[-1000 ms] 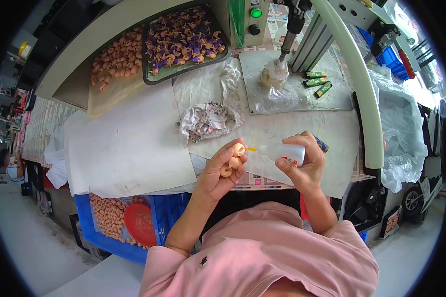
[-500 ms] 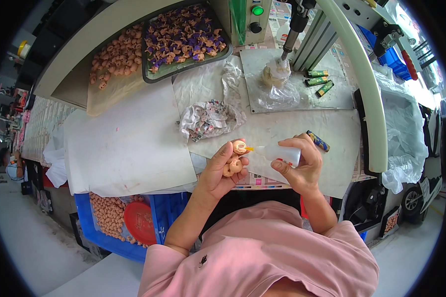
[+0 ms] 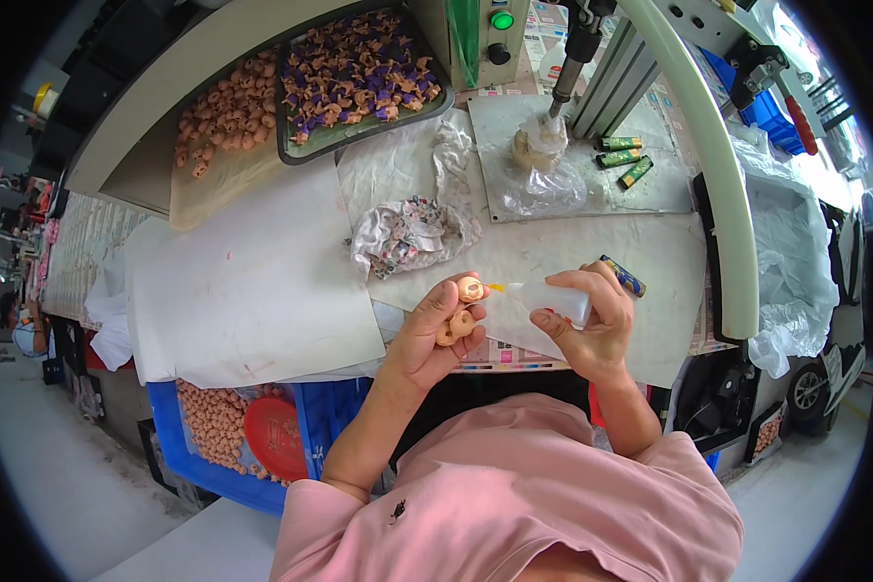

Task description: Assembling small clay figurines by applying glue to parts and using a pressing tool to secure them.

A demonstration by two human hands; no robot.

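Note:
My left hand (image 3: 427,335) is closed around several small peach-coloured hollow toy heads (image 3: 455,328). One toy head (image 3: 470,289) is pinched between thumb and fingertips, its round opening facing up. Across from it, my right hand (image 3: 598,325) grips a translucent white squeeze bottle (image 3: 556,302), tilted on its side. The bottle's thin yellow nozzle (image 3: 497,287) points left toward the pinched head, with a small gap between them. Both hands are over the front edge of the paper-covered table (image 3: 262,320).
A black tray (image 3: 291,154) of purple and peach parts stands at the back, beside a heap of toy heads (image 3: 233,112). A crumpled cloth (image 3: 412,233) lies mid-table. Behind right is a press (image 3: 577,58) with a metal plate (image 3: 640,204). A blue bin (image 3: 165,427) sits below left.
The nozzle has drawn slightly right, away from the pinched toy head, and that head has turned a little in my left fingers. My right hand has moved very slightly.

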